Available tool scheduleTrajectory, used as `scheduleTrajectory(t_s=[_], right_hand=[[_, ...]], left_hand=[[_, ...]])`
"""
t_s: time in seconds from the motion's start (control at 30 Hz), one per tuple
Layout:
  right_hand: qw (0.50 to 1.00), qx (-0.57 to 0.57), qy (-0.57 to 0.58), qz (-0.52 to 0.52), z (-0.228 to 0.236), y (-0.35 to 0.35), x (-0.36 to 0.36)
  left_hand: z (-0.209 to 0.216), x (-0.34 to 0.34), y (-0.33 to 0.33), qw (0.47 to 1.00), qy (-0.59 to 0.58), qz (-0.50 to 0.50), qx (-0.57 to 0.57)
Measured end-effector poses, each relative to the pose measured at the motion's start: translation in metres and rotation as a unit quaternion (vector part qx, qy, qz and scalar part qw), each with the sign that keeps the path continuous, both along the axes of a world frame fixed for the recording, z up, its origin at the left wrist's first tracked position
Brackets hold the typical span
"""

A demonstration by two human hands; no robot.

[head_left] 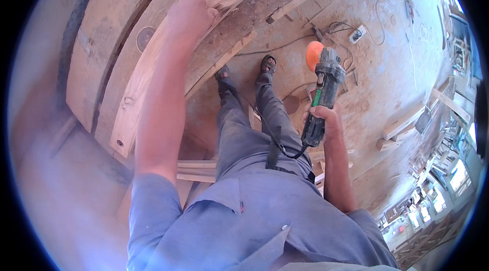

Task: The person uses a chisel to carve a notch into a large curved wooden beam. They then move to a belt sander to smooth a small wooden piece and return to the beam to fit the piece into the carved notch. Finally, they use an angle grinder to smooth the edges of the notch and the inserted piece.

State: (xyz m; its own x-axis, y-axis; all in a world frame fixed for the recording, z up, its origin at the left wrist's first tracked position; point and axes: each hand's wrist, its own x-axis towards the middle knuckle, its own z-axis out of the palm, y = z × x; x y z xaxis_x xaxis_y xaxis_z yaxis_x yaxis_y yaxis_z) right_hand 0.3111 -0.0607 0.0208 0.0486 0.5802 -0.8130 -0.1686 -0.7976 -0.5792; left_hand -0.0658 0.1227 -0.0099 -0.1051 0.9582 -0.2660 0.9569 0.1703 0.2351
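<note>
My right hand [327, 121] is wrapped round the body of a black and green angle grinder [323, 88]. The tool points away from me, and a round orange pad [314, 56] sits on its head, clear of any wood. Its black cord [290, 155] loops from the rear end beside my thigh. On the left, a long pale wooden plank [147, 75] with dark knots lies on a worn workbench [109, 32]. My left hand [189, 19] rests closed on this plank; its curled fingers are hidden, so whether anything is in them cannot be seen.
Beside my feet, a narrow wooden strip [224, 62] runs along the bench's side. Cords and a white socket box [357, 34] lie on the dusty floor ahead. Timber pieces [405, 126] are stacked at the right, with many wooden frames farther off.
</note>
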Motion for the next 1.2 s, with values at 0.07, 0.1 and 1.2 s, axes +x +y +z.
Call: scheduleTrajectory(t_s=[0.07,0.1,1.2], right_hand=[[1.000,0.002,0.000,0.007,0.003,0.003,-0.003],[1.000,0.003,-0.002,0.009,0.004,0.004,-0.003],[0.998,-0.004,-0.018,0.061,0.005,0.047,0.001]], left_hand=[[-0.013,-0.004,-0.001,0.999,-0.035,0.008,-0.003],[-0.016,-0.006,-0.003,0.999,-0.041,0.008,-0.004],[-0.049,0.108,-0.065,0.353,-0.637,0.620,0.291]])
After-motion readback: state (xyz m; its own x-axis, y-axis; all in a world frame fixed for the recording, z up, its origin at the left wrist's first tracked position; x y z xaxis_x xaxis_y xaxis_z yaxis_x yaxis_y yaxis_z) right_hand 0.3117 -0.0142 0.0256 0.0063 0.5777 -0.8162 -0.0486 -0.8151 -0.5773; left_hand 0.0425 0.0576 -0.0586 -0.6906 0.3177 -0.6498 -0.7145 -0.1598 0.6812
